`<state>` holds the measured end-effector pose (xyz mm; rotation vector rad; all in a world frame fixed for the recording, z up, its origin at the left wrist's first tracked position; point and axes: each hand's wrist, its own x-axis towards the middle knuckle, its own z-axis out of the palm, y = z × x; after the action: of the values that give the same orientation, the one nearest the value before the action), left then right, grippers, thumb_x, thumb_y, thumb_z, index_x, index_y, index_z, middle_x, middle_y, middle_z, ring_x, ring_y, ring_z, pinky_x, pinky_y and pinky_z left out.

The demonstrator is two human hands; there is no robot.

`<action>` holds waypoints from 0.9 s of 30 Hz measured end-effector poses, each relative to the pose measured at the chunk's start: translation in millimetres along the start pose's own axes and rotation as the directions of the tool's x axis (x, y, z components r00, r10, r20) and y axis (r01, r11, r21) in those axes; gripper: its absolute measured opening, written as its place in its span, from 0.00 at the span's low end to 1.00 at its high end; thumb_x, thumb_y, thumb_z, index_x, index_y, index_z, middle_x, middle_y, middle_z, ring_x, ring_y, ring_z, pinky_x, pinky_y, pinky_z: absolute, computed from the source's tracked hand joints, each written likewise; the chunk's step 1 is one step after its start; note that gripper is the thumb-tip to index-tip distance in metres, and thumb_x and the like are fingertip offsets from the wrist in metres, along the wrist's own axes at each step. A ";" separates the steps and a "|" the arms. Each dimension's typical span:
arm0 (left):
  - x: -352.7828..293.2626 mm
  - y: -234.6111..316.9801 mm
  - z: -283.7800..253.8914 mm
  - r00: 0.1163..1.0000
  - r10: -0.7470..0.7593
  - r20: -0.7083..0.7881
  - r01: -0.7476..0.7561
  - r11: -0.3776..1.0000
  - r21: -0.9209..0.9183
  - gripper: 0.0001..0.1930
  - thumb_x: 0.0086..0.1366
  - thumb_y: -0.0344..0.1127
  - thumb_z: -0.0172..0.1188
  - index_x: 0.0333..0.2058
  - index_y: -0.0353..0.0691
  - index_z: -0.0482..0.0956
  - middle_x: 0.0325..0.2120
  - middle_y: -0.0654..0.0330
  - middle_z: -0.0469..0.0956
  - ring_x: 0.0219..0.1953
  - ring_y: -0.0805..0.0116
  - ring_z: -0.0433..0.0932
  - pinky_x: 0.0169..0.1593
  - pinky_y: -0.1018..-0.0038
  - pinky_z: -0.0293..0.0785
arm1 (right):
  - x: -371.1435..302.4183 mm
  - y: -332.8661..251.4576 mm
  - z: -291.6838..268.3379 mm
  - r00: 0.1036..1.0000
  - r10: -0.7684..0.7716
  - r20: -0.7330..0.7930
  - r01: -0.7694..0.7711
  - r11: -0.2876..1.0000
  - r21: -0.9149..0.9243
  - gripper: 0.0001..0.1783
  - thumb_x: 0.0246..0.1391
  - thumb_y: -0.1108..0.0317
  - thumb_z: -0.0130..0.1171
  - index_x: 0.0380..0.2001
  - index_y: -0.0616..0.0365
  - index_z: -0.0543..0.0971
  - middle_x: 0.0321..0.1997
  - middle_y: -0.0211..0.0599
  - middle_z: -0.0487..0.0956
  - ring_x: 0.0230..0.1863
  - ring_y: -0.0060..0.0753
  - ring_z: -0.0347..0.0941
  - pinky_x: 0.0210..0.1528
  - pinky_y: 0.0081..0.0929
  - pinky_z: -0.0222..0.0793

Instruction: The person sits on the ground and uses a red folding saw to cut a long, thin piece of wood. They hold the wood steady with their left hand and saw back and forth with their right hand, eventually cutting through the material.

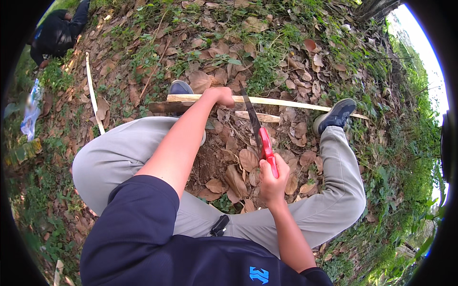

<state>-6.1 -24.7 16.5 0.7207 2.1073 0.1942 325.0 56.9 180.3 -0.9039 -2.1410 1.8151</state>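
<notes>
Out in front, a long pale wooden strip (296, 103) lies across from left to right. My left hand (222, 97) is closed around it, left of its middle. In my right hand (275, 182) is a handsaw with a red handle (267, 145), its dark blade slanting up and away. The blade crosses the strip just right of my left hand; whether its teeth touch the wood I cannot tell. Under the strip's left part lies a darker piece of wood (162, 107). A shorter pale stick (265, 117) rests on the leaves just nearer than the strip.
My right shoe (336, 114) is by the strip's right part, my left shoe (180, 87) near its left end. Dry leaves and weeds cover the ground. Another pale strip (91, 88) and a plastic bag (31, 114) lie left. A person (57, 33) in dark clothes is at far left.
</notes>
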 end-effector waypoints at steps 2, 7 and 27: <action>-5.1 7.4 -0.8 1.000 -0.027 -0.010 0.027 0.999 0.024 0.26 0.47 0.47 0.63 0.45 0.40 0.85 0.40 0.54 0.85 0.42 0.57 0.83 0.46 0.64 0.77 | -6.4 -10.6 -10.5 0.996 0.090 -0.009 -0.086 0.976 0.202 0.10 0.57 0.74 0.57 0.24 0.58 0.68 0.16 0.23 0.65 0.16 0.14 0.57 0.17 0.22 0.53; -14.2 17.5 -2.3 0.998 -0.048 -0.039 0.049 0.998 0.048 0.28 0.48 0.48 0.62 0.48 0.42 0.84 0.45 0.53 0.85 0.47 0.55 0.83 0.51 0.61 0.76 | -7.6 -23.0 -30.1 0.990 0.135 0.041 -0.141 0.932 0.334 0.09 0.59 0.75 0.54 0.25 0.56 0.67 0.15 0.21 0.62 0.12 0.12 0.53 0.13 0.17 0.51; -20.8 20.9 4.1 0.991 0.045 -0.128 -0.027 0.989 0.143 0.23 0.49 0.48 0.65 0.41 0.40 0.84 0.36 0.49 0.85 0.38 0.53 0.84 0.45 0.61 0.78 | 49.4 27.3 4.6 0.990 -0.012 -0.140 0.034 0.987 0.156 0.13 0.51 0.68 0.56 0.19 0.64 0.68 0.15 0.41 0.67 0.18 0.32 0.61 0.23 0.36 0.57</action>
<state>15.3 -19.6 36.6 0.8505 2.2510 0.1149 292.2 82.4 141.9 -0.9338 -1.8872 1.8236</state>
